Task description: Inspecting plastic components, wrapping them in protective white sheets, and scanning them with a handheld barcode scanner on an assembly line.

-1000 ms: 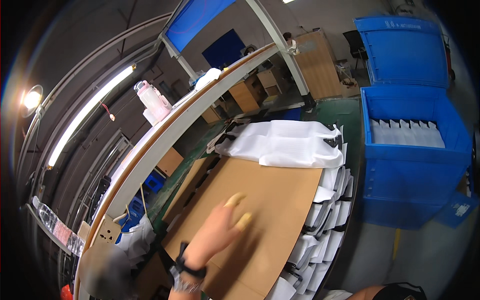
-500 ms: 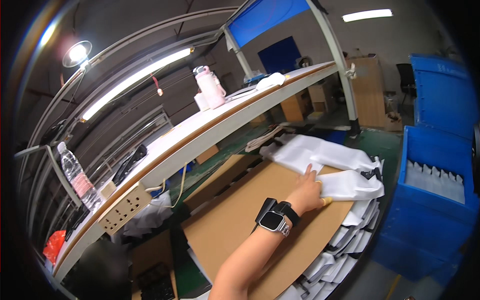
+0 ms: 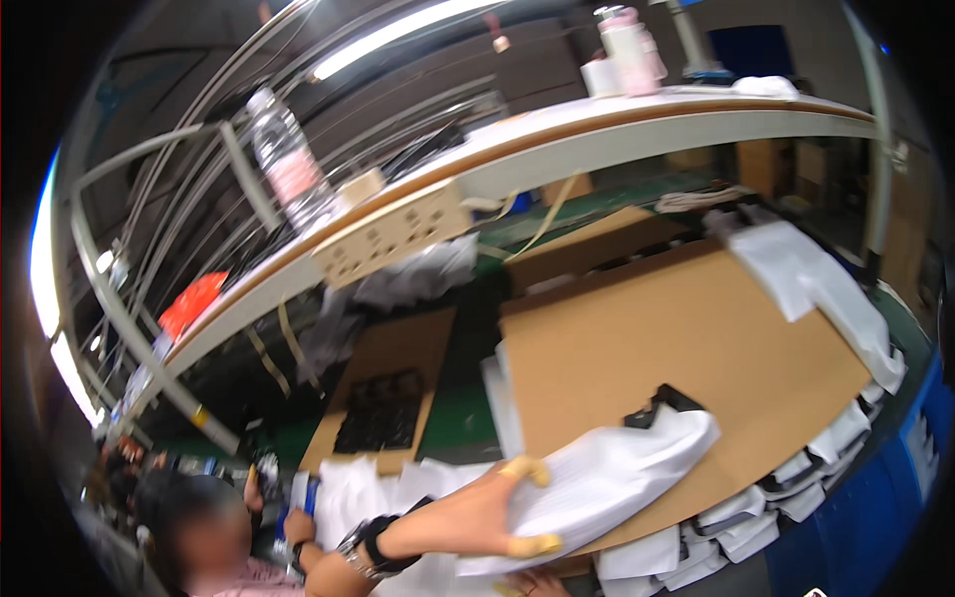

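Note:
My left hand (image 3: 482, 517), wearing a watch and yellow finger covers, comes in from the lower left. Its thumb and fingers grip one end of a white soft bag (image 3: 617, 473); a black part (image 3: 665, 403) sticks out at the bag's far end. This bag lies over the near edge of a brown cardboard sheet (image 3: 686, 338). At the bottom edge, just under the bag, only a piece of my right hand (image 3: 537, 583) shows, and its grip is hidden. Two other white bags (image 3: 796, 264) rest along the sheet's far right side.
Beneath the sheet, white bags with black parts (image 3: 736, 527) are stacked. A workbench (image 3: 597, 159) with a power strip (image 3: 398, 234) and a bottle (image 3: 288, 164) runs behind. At lower left a co-worker (image 3: 204, 527) sits near white bags (image 3: 348, 493). Blue crates (image 3: 875, 497) stand at right.
The view has swung left and down. My left hand has left the bags on the far right and now holds a white bag at the sheet's near edge. My right hand has come into view.

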Motion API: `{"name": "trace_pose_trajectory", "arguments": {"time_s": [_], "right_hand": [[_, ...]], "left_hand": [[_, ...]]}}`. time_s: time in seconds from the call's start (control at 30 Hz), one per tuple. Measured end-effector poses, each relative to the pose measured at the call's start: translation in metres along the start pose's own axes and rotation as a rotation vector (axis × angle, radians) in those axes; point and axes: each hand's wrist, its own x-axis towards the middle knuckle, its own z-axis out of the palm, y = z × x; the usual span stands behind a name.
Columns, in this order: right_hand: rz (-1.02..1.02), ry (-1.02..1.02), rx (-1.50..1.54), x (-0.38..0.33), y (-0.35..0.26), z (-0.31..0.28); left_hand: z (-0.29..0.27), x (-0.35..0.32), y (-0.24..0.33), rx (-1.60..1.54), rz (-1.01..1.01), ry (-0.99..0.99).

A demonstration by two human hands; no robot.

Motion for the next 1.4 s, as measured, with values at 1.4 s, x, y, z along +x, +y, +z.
{"name": "trace_pose_trajectory", "arguments": {"time_s": [1.4], "right_hand": [[0.146,-0.152,-0.153,0.021,-0.019,-0.006]], "left_hand": [[0.128,-0.123,-0.108,-1.061,-0.382,0.770]]}}
